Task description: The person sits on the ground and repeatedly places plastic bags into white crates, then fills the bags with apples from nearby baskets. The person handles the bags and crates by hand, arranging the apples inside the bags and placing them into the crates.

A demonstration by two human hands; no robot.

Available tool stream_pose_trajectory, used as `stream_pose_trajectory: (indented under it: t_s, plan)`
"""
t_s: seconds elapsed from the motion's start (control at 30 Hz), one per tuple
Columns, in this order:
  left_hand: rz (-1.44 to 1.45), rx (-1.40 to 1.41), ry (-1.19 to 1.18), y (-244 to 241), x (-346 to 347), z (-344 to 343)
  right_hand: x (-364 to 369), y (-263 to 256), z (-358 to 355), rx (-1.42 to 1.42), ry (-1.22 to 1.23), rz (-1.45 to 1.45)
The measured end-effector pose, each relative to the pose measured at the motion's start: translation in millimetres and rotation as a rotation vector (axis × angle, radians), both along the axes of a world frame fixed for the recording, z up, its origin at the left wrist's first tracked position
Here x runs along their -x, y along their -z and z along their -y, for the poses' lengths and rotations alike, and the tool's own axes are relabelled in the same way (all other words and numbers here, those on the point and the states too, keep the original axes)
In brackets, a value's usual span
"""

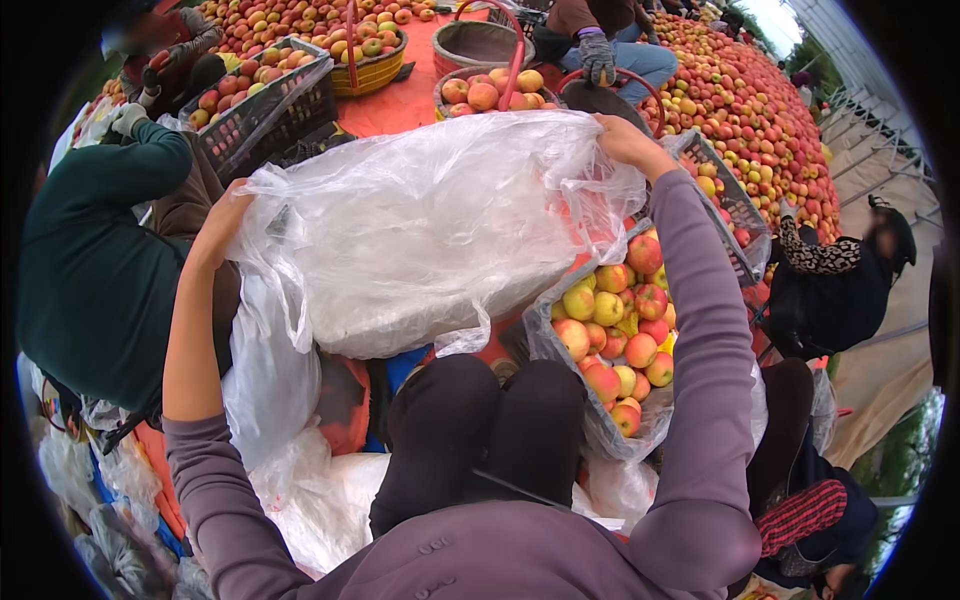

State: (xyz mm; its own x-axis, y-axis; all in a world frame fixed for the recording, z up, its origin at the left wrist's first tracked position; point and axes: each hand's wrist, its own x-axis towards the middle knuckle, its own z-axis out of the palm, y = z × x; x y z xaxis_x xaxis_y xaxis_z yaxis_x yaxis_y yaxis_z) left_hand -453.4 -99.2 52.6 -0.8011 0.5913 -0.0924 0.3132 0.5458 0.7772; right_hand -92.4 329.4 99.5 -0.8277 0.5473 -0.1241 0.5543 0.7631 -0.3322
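A clear plastic bag (427, 225) is stretched wide in front of my knees, its surface wrinkled. At its left edge my left hand (222, 221) grips the film. My right hand (631, 142) grips its far right corner, with gathered plastic hanging below the fingers; some fingertips are hidden by the film. Beneath the plastic is a pale, box-like shape that I cannot make out clearly. To the right of my knees, under my right forearm, stands a plastic-lined crate of apples (611, 337).
Apple-filled baskets (367, 64) and a lined crate (259, 97) stand beyond the bag. A large apple heap (720, 90) rises at the far right. A co-worker in dark green (97, 247) sits close on my left; another person (832, 277) is at the right.
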Motion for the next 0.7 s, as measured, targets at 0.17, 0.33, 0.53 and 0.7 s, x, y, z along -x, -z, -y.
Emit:
stream_pose_trajectory:
  t_s: [0.17,0.33,0.53,0.7]
  plan:
    - [-0.136,-0.035,0.445,78.1,-16.6,-45.3,65.5,95.5,47.6,0.136,-0.251,-0.098]
    - [-0.242,0.493,0.476,164.1,-81.3,-122.2,97.7,211.4,76.7,0.289,-0.374,0.197]
    - [0.485,0.548,0.662,246.3,-78.0,-109.7,115.0,198.2,85.7,0.302,-0.44,0.666]
    - [0.491,-0.025,0.232,119.1,15.4,-86.5,82.8,135.3,-43.7,1.067,-0.002,-0.056]
